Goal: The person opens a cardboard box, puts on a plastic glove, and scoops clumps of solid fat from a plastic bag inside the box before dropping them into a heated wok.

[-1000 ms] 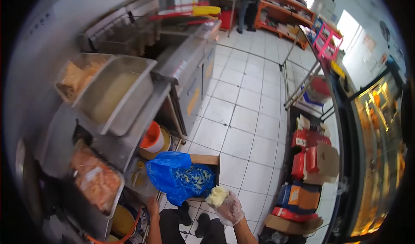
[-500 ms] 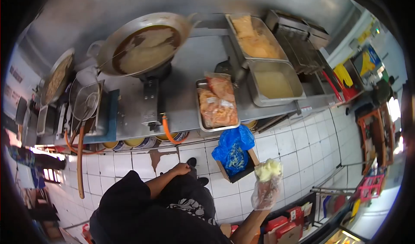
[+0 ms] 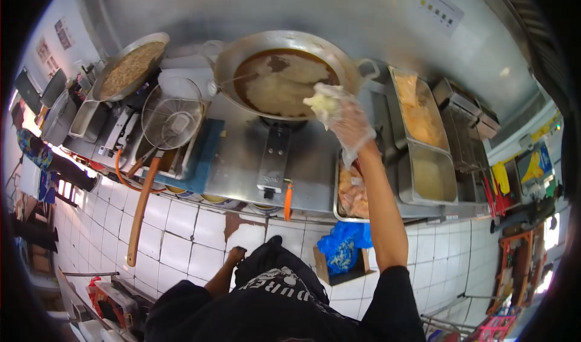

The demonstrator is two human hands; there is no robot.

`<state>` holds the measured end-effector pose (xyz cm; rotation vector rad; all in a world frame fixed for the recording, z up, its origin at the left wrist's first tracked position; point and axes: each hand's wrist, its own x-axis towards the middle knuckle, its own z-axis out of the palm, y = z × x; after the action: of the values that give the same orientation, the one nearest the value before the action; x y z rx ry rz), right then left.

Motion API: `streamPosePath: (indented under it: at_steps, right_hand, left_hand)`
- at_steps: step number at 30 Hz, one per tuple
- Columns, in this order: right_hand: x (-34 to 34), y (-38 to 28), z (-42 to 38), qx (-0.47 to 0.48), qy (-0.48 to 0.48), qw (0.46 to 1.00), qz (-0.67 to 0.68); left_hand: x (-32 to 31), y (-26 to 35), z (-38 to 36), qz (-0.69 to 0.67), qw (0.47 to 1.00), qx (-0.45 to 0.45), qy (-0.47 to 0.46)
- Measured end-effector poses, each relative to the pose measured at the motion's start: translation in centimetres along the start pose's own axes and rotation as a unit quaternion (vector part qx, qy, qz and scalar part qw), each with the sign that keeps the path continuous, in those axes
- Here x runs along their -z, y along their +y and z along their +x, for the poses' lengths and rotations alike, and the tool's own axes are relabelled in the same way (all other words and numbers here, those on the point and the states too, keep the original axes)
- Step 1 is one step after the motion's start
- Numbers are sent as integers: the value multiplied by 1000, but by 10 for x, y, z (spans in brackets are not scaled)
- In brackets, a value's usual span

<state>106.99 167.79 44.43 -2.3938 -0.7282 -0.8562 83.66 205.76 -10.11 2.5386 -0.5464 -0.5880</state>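
Observation:
My right hand (image 3: 348, 121), in a clear plastic glove, is closed around a clump of pale yellow-white food (image 3: 325, 104). It is stretched out over the right rim of a large wok (image 3: 339, 48). Brown oil with pale foam (image 3: 278, 85) fills much of the wok, which stands on a burner (image 3: 275, 160). My left hand (image 3: 236, 255) hangs low beside my body, bare, its fingers curled in; nothing shows in it. Below my right forearm, a metal tray (image 3: 336, 206) of bagged reddish-orange meat (image 3: 353, 190) is partly covered.
Round wire strainers (image 3: 172, 121) with a long wooden handle (image 3: 144, 212) lie left of the wok. Another full pan (image 3: 133, 66) stands farther left. Metal bins of orange coating (image 3: 417, 115) and pale liquid (image 3: 428, 175) are on the right. A blue-lined box (image 3: 342, 251) sits on the tiled floor.
My right hand has swung from low over the floor, beyond the blue-lined box, up to the wok's right side, still holding the pale clump. The view has turned left. My left hand stays low.

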Motion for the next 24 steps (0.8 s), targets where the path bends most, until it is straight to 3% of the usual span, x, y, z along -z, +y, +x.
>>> streamPosePath:
  at_steps: [1, 2, 3, 4, 5, 6, 7, 9, 10, 11, 12, 13, 15, 19, 22, 24]
  right_hand:
    - [-27, 22, 16, 9, 2, 1000, 2]
    - [-58, 46, 26, 14, -69, 997, -24]
    - [-80, 57, 34, 17, -141, 989, -49]
    - [-90, 56, 42, -58, -186, 979, -58]
    - [-91, 47, 51, -53, -191, 979, -54]
    - [-89, 40, 58, -116, -255, 958, -53]
    - [-90, 35, 63, -178, -320, 929, -54]
    - [-119, 68, 56, -193, -348, 917, -18]
    - [-137, 96, 50, -72, -379, 923, 3]
    - [-138, 95, 56, -152, -436, 885, 57]
    - [-140, 94, 62, -236, -482, 838, 98]
    - [-124, 77, 70, -235, -484, 837, 99]
    - [-95, 48, 76, -322, -440, 819, 180]
    - [-96, 62, 83, -368, -409, 780, 298]
    - [-91, 61, 81, -309, -469, 795, 229]
    - [-97, 62, 74, -258, -378, 847, 271]
  left_hand:
    - [3, 2, -6, -99, 992, 75, 4]
    - [5, 2, -10, -199, 969, 149, 5]
    - [4, -1, -12, -202, 967, 154, 8]
    - [3, -3, -15, -218, 956, 197, 9]
    - [12, 7, -17, -236, 942, 239, 11]
    - [19, 17, -22, -337, 885, 319, 34]
    - [23, 19, -24, -342, 881, 326, 33]
    - [21, 21, -31, -376, 861, 339, 50]
    - [-2, 1, -38, -330, 914, 220, 87]
    - [1, 6, -38, -333, 912, 225, 88]
    - [7, 9, -35, -330, 898, 284, 63]
    - [15, 14, -33, -325, 881, 341, 37]
    - [28, 22, -36, -358, 866, 347, 41]
    - [43, 26, -32, -366, 851, 375, 26]
    - [44, 26, -30, -388, 842, 373, 34]
    - [42, 26, -29, -415, 828, 374, 47]
